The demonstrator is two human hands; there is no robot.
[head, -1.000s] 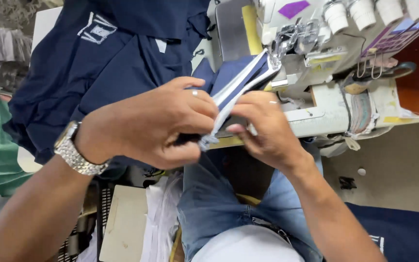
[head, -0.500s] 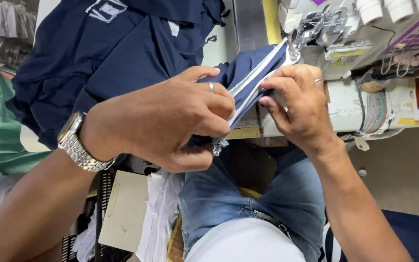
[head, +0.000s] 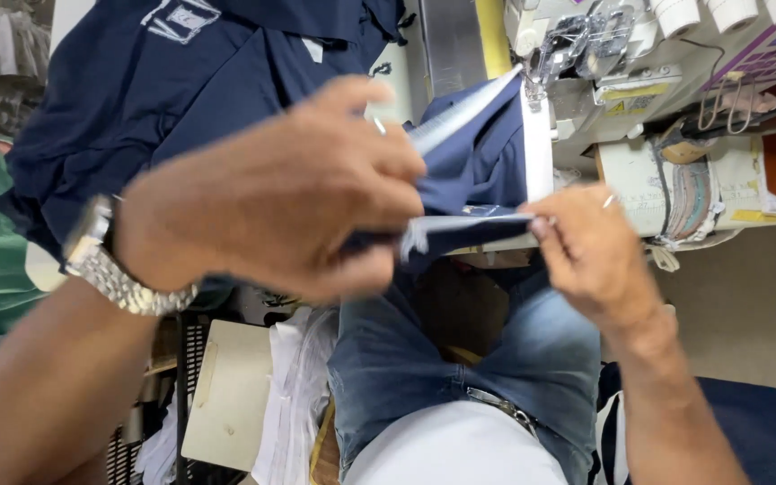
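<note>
The left hand [head: 289,193], large and close to the camera and a little blurred, is closed on the near-left end of a navy fabric piece with white edging [head: 478,166]; its fingers fold over the cloth and hide just where the thumb presses. The right hand [head: 595,256] sits lower and to the right, thumb and forefinger pinched on the white-trimmed edge. The two hands are apart, with a short span of folded edge drawn taut between them, running roughly left to right.

From that span the cloth rises away from the hands toward the far right, its white strip running up to the presser foot area of the sewing machine [head: 586,45]. So the piece's long axis points from the hands up to the machine, and the right hand is the nearer one to the needle.

A metal wristwatch [head: 114,274] circles the left wrist. Far left, a heap of navy garments [head: 181,99] lies on the table. Thread cones [head: 702,13] stand at the far right, and scissors [head: 747,117] rest on the machine bed. Blue jeans [head: 460,359] show below.
</note>
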